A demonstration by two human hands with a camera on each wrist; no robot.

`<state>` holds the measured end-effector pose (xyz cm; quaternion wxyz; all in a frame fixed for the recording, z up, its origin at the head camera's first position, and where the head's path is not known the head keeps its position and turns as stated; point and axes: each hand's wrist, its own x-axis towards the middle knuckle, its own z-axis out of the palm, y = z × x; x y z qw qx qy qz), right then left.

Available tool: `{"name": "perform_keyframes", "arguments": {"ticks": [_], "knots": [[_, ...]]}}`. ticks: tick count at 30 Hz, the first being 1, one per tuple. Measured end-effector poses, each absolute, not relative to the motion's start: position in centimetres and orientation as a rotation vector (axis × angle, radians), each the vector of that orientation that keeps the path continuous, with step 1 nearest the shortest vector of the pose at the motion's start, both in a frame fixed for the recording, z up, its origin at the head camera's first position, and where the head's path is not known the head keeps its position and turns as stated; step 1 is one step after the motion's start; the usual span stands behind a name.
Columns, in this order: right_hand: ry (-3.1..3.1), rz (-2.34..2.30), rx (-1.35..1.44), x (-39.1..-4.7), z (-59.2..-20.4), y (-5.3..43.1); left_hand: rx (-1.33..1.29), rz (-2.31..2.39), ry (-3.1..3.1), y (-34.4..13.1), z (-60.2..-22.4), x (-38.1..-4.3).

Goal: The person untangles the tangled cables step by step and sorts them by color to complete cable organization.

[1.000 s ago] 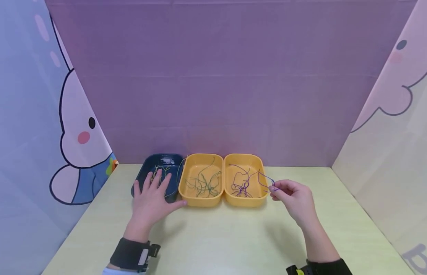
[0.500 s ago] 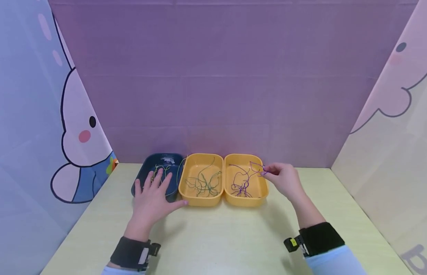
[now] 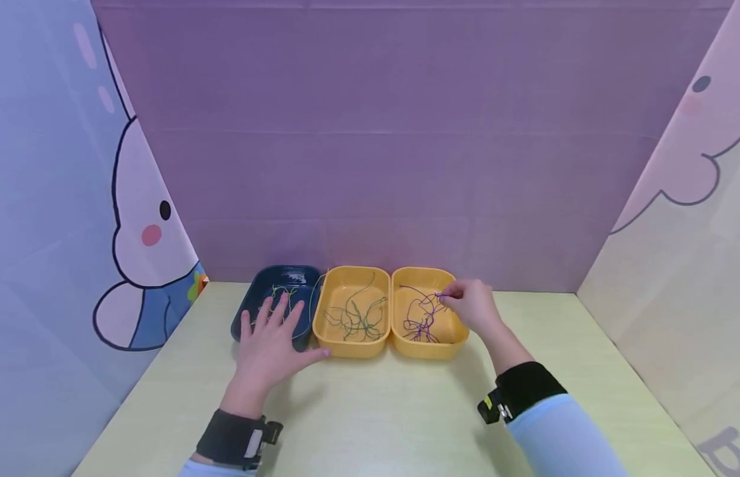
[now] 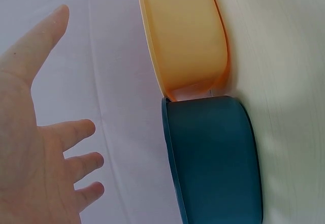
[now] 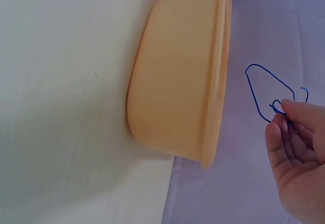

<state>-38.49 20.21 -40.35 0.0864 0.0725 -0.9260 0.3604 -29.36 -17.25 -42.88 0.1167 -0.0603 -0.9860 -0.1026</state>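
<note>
My right hand [image 3: 474,306] pinches a thin blue string [image 5: 277,106] between thumb and fingertips, over the right yellow tray [image 3: 429,352]. In the right wrist view, the string makes an open loop beyond the fingertips. A tangle of purple-blue strings [image 3: 420,326] lies in that tray. My left hand [image 3: 267,356], fingers spread, hovers at the front of the dark blue tray [image 4: 213,158] and holds nothing. Its thumb reaches toward the front of the middle yellow tray [image 3: 350,350]; I cannot tell whether they touch. Pale yellow-green strings [image 3: 284,291] in the blue tray are partly hidden by the fingers.
The trays stand side by side at the back of the pale table [image 3: 381,417]. Green strings [image 3: 359,324] lie in the middle tray. One pale string arches over the rim between the blue and middle trays. A purple cloth [image 3: 370,132] hangs behind.
My right hand has moved left and away from me, from beside the right yellow tray to above it, carrying the blue string. My left hand stays nearly still.
</note>
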Motion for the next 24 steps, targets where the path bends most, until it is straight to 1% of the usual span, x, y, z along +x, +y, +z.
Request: {"name": "perform_keyframes", "arguments": {"ticks": [13,19,24], "knots": [[-2.786,1.094,0.202,-38.4,-41.5,20.7,-0.174,-0.294,-2.861,-16.4,-43.3,-29.4],[-2.766,1.027,0.261,-37.5,-40.8,21.4,-0.175,-0.290,-2.879,-16.3,-43.1,-29.1],[-2.738,0.869,0.324,-36.1,-40.3,23.4,-0.184,-0.286,-2.879,-16.2,-43.2,-29.2]]}}
